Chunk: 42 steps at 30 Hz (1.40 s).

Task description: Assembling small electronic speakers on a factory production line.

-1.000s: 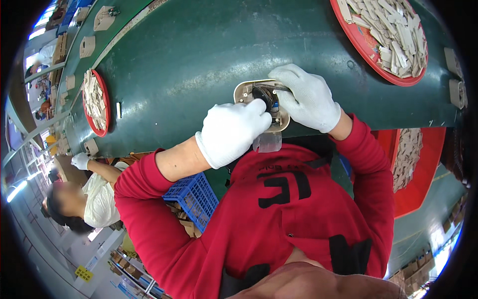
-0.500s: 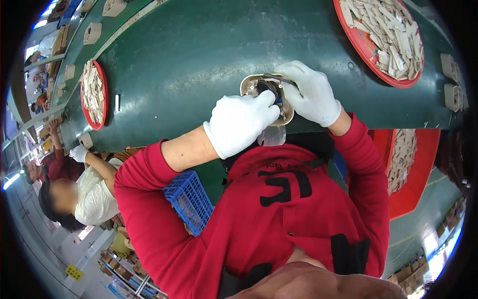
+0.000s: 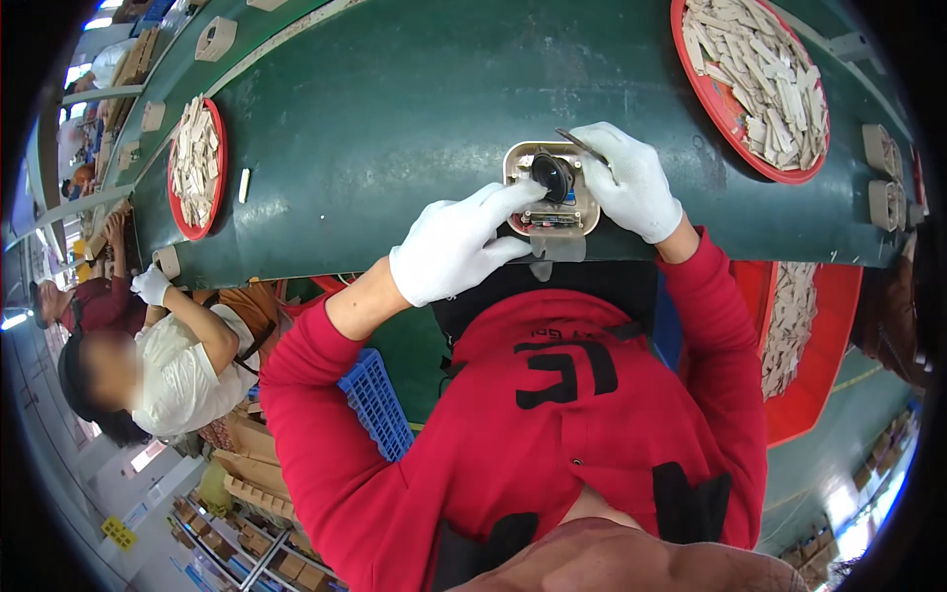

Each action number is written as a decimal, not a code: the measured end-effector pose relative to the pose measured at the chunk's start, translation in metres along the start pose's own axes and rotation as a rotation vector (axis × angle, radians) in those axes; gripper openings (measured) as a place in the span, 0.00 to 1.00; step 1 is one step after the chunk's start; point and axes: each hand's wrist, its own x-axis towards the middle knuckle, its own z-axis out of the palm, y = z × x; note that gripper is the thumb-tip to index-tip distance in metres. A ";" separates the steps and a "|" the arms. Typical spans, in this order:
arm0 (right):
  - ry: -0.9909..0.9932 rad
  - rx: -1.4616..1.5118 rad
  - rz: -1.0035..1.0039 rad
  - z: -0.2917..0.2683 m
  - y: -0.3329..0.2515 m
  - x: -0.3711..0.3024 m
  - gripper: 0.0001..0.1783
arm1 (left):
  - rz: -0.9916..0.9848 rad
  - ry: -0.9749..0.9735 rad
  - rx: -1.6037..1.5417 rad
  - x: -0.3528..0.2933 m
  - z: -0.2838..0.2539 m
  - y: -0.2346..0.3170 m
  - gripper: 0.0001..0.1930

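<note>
On the green work surface lies an open cream plastic housing [image 3: 517,158], shaped as a rounded square. Inside sit a black round part resembling a small speaker [image 3: 552,178] and a strip of electronics [image 3: 552,219]. My left hand [image 3: 459,242], in a white glove, reaches in from the left. Its index finger touches the black round part; the thumb is apart from it, beside the housing's lower left edge. My right hand [image 3: 633,187], also gloved, grips a slim dark metal tool [image 3: 580,145] by the housing's right side. A clear plastic flap [image 3: 558,248] hangs at the near edge.
Red trays with pale strips stand at right [image 3: 705,84] and left [image 3: 223,163]. One loose strip [image 3: 244,185] lies near the left tray. More housings [image 3: 881,150] stand far right. A red bin [image 3: 829,345] and blue crate [image 3: 380,405] are below; a co-worker [image 3: 187,365] sits left.
My left hand has drawn back left, its index finger and thumb now apart. More of the black round part shows. My right hand has shifted slightly right, still with the metal tool.
</note>
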 end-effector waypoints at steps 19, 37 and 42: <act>-0.210 0.006 -0.016 -0.010 0.002 0.010 0.16 | 0.501 -0.066 0.048 0.036 0.000 -0.062 0.14; 0.050 0.853 0.235 -0.026 -0.077 0.015 0.16 | 0.414 0.256 0.116 0.035 0.053 -0.039 0.20; -0.158 0.823 0.437 0.000 -0.063 0.016 0.21 | 0.412 0.285 0.136 0.035 0.058 -0.044 0.20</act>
